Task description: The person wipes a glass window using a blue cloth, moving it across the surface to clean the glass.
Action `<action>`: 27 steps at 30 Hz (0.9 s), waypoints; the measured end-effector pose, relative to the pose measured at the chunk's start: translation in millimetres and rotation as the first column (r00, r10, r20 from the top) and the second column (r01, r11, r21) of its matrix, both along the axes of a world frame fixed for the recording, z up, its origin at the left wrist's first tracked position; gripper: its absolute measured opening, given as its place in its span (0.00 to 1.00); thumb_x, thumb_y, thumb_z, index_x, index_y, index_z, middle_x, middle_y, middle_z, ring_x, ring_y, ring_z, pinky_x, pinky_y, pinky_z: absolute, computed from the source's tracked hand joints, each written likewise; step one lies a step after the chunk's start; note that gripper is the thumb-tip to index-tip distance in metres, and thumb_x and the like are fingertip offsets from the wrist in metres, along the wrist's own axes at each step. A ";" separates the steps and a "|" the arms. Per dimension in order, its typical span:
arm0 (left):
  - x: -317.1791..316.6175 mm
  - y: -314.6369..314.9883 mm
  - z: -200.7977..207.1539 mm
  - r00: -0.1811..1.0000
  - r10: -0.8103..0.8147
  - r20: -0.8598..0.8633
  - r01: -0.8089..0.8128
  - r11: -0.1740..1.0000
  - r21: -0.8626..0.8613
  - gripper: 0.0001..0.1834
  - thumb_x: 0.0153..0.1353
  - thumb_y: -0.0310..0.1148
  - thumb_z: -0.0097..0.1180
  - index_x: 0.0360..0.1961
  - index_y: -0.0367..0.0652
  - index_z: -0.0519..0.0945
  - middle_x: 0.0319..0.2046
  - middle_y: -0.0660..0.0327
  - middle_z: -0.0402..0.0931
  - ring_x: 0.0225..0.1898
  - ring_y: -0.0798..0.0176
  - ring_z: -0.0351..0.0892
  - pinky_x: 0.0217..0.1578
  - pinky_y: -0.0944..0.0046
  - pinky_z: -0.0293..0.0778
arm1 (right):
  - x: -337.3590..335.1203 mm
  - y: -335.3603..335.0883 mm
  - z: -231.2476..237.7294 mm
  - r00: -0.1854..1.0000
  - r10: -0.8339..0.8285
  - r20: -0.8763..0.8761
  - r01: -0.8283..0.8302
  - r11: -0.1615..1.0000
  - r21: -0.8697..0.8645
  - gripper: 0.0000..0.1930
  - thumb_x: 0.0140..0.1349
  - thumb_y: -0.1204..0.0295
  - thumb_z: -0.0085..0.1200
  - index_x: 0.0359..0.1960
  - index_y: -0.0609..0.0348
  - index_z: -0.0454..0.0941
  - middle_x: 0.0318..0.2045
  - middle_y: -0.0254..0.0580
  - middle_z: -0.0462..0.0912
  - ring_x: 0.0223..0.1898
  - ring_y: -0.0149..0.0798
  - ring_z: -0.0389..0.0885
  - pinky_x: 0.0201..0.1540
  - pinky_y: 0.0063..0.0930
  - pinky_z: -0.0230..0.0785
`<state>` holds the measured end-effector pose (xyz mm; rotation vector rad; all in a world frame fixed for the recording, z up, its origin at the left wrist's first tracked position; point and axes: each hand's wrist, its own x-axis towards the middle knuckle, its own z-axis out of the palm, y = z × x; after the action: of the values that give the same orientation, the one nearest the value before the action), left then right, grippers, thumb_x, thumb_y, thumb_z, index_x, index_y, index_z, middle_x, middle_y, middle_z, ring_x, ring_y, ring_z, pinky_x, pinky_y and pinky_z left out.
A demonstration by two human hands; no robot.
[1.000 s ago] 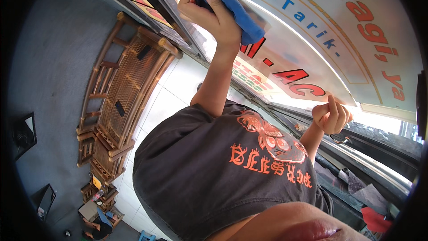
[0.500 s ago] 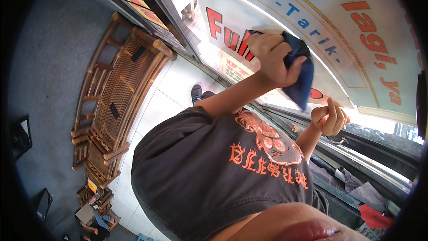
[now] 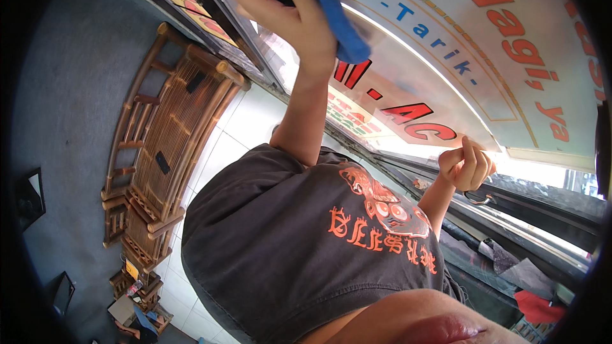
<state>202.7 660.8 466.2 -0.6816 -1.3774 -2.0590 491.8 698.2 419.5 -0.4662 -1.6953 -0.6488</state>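
My left hand point(image 3: 296, 19) is raised at the upper middle, its fingers closed on a blue cloth point(image 3: 347, 28). The cloth hangs along the side of the hand and covers part of a glass panel point(image 3: 389, 76) with large red lettering; whether it presses on the glass is hard to tell. My right hand point(image 3: 468, 167) is by the panel's lower right edge, fingers curled and the index finger up toward the glass. What those fingers hold, if anything, is hidden. A metal ring-shaped handle point(image 3: 479, 199) shows just beneath that hand.
A bamboo bench point(image 3: 162, 134) with two dark objects on it stands at left on white floor tiles point(image 3: 245, 121). A dark door frame point(image 3: 213, 0) borders the glass at the upper left. Folded fabrics and a red cloth point(image 3: 539, 308) lie at lower right.
My left hand has moved up and to the left with the blue cloth, uncovering more red lettering on the glass. My right hand has stayed nearly in place.
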 end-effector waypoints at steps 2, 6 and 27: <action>3.8 0.0 -1.1 0.997 0.074 -0.027 -0.076 0.995 -0.066 0.17 0.66 0.42 0.43 0.37 0.36 0.62 0.34 0.58 0.56 0.37 0.65 0.59 0.45 0.64 0.58 | -3.9 -1.3 2.8 1.000 0.009 0.004 -0.009 1.000 -0.010 0.11 0.38 0.81 0.46 0.22 0.57 0.81 0.18 0.28 0.76 0.19 0.27 0.74 0.28 0.18 0.58; 50.7 8.2 -14.2 0.985 0.036 -0.170 -0.040 0.999 -0.021 0.15 0.57 0.36 0.52 0.36 0.35 0.64 0.33 0.54 0.59 0.36 0.58 0.56 0.39 0.59 0.53 | -2.6 -2.3 4.8 1.000 0.015 0.028 -0.015 1.000 -0.022 0.11 0.39 0.81 0.46 0.21 0.58 0.81 0.18 0.28 0.76 0.18 0.26 0.74 0.29 0.18 0.57; -24.1 -1.5 -24.4 0.993 0.055 -0.101 -0.053 0.998 0.020 0.17 0.54 0.33 0.56 0.38 0.36 0.64 0.35 0.60 0.59 0.36 0.66 0.60 0.37 0.68 0.60 | 4.0 10.3 -4.8 0.999 0.010 -0.046 -0.008 0.999 0.039 0.11 0.39 0.84 0.45 0.20 0.59 0.81 0.16 0.31 0.73 0.16 0.29 0.70 0.27 0.20 0.57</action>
<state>178.5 659.4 441.8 -0.7232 -1.3052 -1.9643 495.8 708.5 414.7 -0.4424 -1.6372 -0.6583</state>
